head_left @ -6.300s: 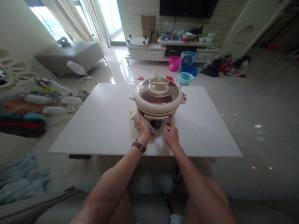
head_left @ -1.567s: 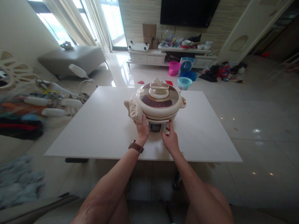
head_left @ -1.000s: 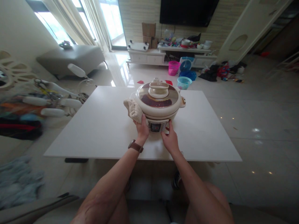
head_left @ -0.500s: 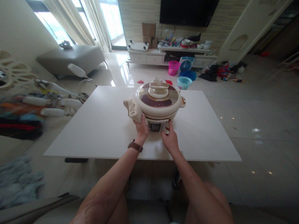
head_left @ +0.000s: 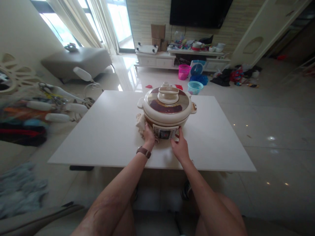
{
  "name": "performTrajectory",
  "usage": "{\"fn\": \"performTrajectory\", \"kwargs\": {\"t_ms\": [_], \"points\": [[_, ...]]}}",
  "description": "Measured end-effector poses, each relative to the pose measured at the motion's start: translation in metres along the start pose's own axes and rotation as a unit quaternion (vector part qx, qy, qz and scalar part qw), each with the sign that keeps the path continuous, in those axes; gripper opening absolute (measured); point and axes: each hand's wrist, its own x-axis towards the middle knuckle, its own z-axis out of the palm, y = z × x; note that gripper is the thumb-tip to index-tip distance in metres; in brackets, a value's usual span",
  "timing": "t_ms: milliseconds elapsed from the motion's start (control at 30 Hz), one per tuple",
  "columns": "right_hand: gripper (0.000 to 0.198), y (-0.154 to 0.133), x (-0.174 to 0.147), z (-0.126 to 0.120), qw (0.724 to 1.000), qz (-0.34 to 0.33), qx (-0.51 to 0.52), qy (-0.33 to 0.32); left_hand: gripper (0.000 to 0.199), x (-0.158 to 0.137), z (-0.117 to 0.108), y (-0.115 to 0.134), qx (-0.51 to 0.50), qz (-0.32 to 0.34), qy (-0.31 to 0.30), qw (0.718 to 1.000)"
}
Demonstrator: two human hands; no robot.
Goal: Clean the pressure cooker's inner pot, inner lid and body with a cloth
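Note:
A cream electric pressure cooker (head_left: 167,119) with a brown, glossy lid top and a raised handle stands on the white table (head_left: 98,131). Its control panel (head_left: 165,133) faces me. My left hand (head_left: 149,134) is closed on a beige cloth (head_left: 141,124), pressed against the lower left side of the cooker. Part of the cloth shows below the hand, beside the panel. My right hand (head_left: 180,147) grips the cooker's lower front, at the right edge of the panel, with thumb and fingers on it.
Beyond the table, a light blue basket (head_left: 195,87) and a pink basket (head_left: 184,71) stand on the tiled floor. A white lamp with several arms (head_left: 83,74) is close to the table's left side. A grey bench (head_left: 76,62) is by the window.
My left hand and the cloth have slid down from the cooker's upper left side to its lower left, uncovering the left side handle. My right hand keeps its grip.

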Motion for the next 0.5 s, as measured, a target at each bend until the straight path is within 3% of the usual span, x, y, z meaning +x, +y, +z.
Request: {"fn": "performTrajectory", "kwargs": {"t_ms": [67,167,333,500], "points": [[0.090,0.001,0.000,0.001,1.000,-0.003,-0.003,0.001,0.061,-0.024,0.003,0.002,0.019,-0.030,0.040,0.999],[0.088,0.002,0.000,0.002,1.000,-0.016,-0.008,0.006,0.064,-0.063,0.007,0.010,0.035,-0.060,-0.003,0.998],[0.072,0.004,0.000,0.002,1.000,-0.021,0.003,0.019,0.059,-0.106,0.006,0.026,0.015,-0.065,-0.021,0.998],[0.069,0.011,0.003,-0.001,0.999,-0.028,0.023,0.022,0.069,-0.147,0.008,0.027,-0.033,-0.111,-0.125,0.985]]}}
